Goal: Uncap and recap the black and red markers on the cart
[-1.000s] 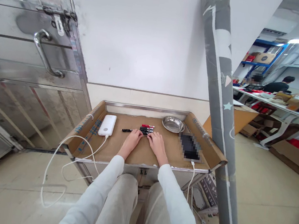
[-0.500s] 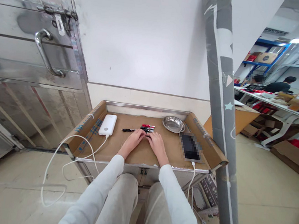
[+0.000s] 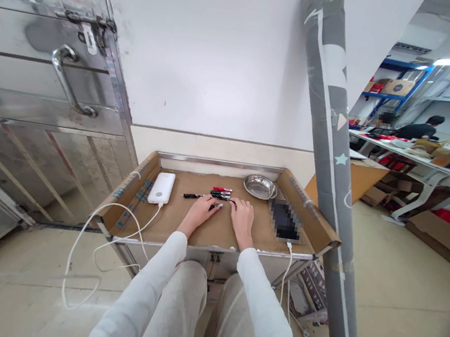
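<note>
On the brown cardboard-lined tabletop [image 3: 176,223], my left hand [image 3: 200,213] is closed on a dark pen [image 3: 216,206] with a pale, clear-looking end. A hand's width to the right, my right hand [image 3: 242,216] pinches a small dark piece [image 3: 232,201], perhaps a pen cap; its shape is mostly hidden by the fingers. Just beyond both hands lie several black pens [image 3: 220,194] side by side, with a red pen [image 3: 222,189] behind them. Another black pen [image 3: 192,195] rests past my left fingers.
A white power bank [image 3: 161,187] with a cable [image 3: 95,209] lies on the left. At the right are a round metal dish [image 3: 260,187] and a plugged-in phone [image 3: 284,220]. A tall grey roll [image 3: 334,122] leans beside the table. People sit at a far bench.
My hands were together at the fingertips and have come apart. The right one has moved a little to the right, and the pen's pale end now shows in the left.
</note>
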A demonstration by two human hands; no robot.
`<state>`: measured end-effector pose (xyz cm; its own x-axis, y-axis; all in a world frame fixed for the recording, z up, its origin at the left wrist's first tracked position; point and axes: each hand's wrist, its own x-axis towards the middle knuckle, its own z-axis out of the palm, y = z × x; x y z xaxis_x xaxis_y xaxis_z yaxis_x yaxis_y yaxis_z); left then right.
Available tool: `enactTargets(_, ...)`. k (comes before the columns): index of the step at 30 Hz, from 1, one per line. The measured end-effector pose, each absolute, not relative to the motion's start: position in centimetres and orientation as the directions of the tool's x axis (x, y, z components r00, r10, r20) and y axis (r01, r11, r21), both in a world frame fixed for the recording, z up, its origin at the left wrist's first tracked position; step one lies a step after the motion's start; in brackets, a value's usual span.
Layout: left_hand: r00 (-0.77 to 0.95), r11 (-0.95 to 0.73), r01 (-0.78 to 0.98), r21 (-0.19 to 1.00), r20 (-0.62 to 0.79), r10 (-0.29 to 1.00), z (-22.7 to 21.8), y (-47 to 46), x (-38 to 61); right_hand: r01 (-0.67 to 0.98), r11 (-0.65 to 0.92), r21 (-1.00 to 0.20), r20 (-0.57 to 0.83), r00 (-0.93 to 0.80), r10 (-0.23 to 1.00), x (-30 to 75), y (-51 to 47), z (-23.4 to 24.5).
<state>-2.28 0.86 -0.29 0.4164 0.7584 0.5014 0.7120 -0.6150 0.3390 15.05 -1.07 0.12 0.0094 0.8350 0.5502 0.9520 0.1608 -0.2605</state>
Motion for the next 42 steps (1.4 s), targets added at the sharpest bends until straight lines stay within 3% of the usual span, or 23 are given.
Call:
enactTargets(4,0.34,-0.593,0.718,0.365,0.559,0.756,-0.6,1.0,-2.3,0.944,0.252,-0.215,0.537,-0.101,0.837,14.7,-1.2,0.5)
enactTargets(10,0.288,-0.573,0.729,0.374,0.591,0.753,-0.1,0.7,-2.2,0.796,0.536,-0.281,0.511,-0.349,0.786,14.1,-1.7,1.2)
enactTargets(17,0.006,-0.283,0.909,0.307,0.668,0.744,-0.2,-0.2,-2.7,0.84,0.463,-0.284,0.576,-0.237,0.783,14.1,-0.9,0.6)
enactTargets(24,-0.14,-0.102,0.933,0.346,0.609,0.781,-1.1,0.1,-2.6,0.881,0.413,-0.229,0.503,-0.256,0.825,13.9,-0.5,0.2)
enactTargets(30,-0.107,-0.121,0.93,0.348,0.572,0.813,-0.7,1.0,-2.7,0.884,0.422,-0.2,0.487,-0.283,0.826,13.8,-0.4,0.3)
enactTargets(37,0.213,-0.452,0.83,0.327,0.563,0.798,-0.6,1.5,-1.6,0.949,0.261,-0.177,0.523,-0.134,0.842,14.1,0.1,-0.1)
enactTargets(42,0.222,-0.461,0.804,0.375,0.531,0.818,-1.2,2.6,-0.8,0.962,0.222,-0.157,0.514,-0.112,0.85,14.2,0.5,-0.6)
